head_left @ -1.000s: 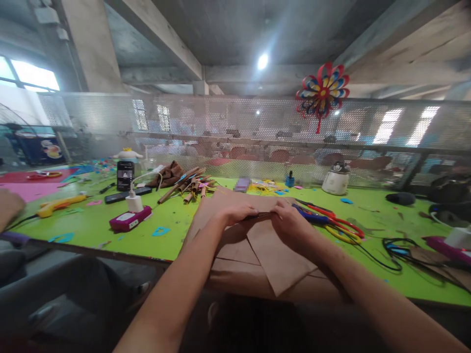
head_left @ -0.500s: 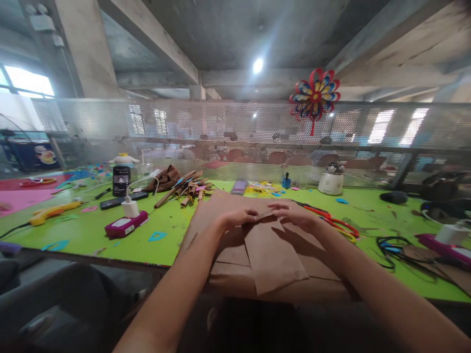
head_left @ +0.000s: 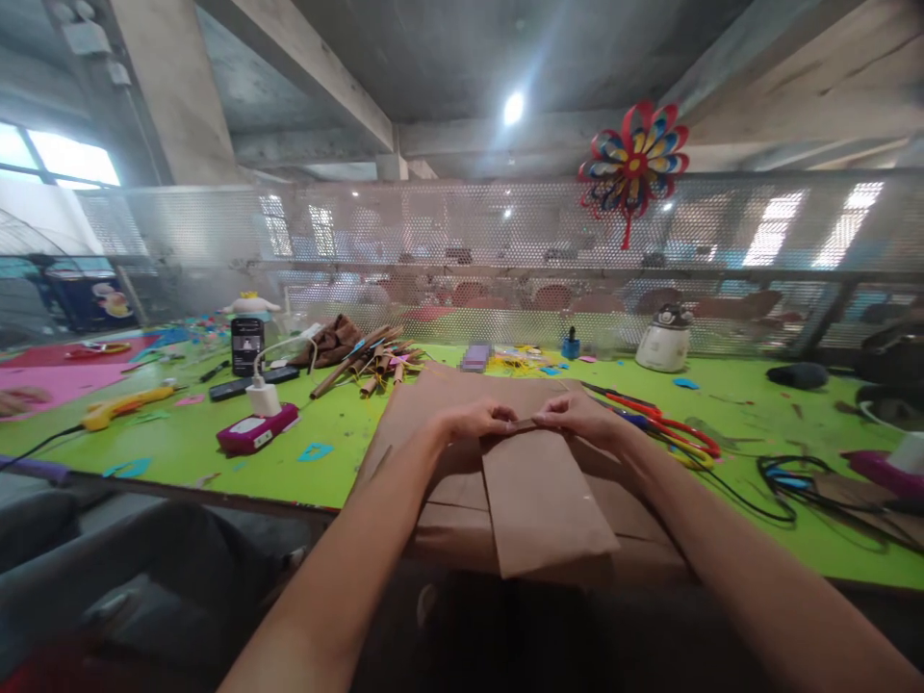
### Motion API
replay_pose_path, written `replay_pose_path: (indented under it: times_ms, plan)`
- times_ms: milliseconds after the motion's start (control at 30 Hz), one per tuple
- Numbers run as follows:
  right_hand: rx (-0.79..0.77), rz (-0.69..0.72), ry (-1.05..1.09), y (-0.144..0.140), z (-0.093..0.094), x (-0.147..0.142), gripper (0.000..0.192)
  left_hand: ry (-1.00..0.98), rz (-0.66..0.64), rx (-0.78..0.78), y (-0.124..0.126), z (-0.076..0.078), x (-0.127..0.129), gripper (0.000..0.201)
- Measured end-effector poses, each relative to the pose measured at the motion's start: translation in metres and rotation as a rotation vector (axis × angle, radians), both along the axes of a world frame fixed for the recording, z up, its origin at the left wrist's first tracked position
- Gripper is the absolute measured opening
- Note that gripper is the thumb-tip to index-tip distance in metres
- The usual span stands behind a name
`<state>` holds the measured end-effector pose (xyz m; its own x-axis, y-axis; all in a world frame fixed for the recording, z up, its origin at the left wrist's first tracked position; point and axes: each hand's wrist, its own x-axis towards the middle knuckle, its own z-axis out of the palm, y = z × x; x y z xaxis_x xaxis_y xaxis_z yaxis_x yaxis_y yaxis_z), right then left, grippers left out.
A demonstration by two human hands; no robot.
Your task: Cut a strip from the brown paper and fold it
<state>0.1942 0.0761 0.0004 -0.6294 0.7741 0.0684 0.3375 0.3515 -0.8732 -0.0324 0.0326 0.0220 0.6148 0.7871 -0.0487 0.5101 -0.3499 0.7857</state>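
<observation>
My left hand [head_left: 473, 421] and right hand [head_left: 577, 416] now pinch the brown paper [head_left: 538, 496] fold's top edge again, having briefly lifted; creasing resumes.

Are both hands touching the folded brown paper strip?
Touching. The head view shows the left hand and right hand pinching the top edge of the brown paper strip between their fingertips.

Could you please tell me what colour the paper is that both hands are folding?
Plain brown paper, clearest in the head view.
</observation>
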Motion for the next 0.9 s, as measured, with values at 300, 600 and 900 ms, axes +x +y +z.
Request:
replay_pose_path:
  times_ms: [300,600,900]
  plan:
    - [-0.046,0.023,0.091,-0.018,0.006,-0.002,0.04,-0.053,0.034,-0.033,0.004,-0.009,0.003,0.025]
    - [0.143,-0.089,0.009,-0.022,0.011,-0.011,0.046,0.039,0.051,0.2,0.005,-0.009,0.007,0.031]
    - [0.237,-0.05,0.039,-0.016,0.009,-0.006,0.043,-0.022,0.11,0.245,0.002,-0.005,0.008,0.035]
